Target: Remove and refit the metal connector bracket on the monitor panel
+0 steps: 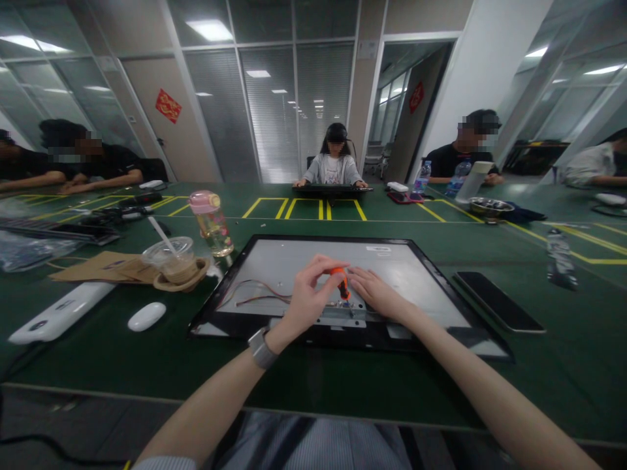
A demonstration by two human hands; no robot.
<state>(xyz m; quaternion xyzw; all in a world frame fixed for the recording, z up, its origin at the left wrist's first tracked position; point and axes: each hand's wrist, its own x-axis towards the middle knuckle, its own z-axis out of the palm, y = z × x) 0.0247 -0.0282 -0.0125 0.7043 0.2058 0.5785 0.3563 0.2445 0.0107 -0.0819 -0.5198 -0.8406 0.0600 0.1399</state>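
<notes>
1. Left hand (309,292) grasps an orange screwdriver (339,277) over the bracket (337,316), by the panel's (294,252) near edge.
2. Right hand (377,294) lies unclenched on the panel, fingers extended.
3. A strip of table (372,385) borders the near edge — phone (498,301) off the right edge, mouse (146,316) left.

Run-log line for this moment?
left grip: orange-black screwdriver; right grip: open beside it; beneath: long silver metal bracket, black-framed grey panel
</notes>
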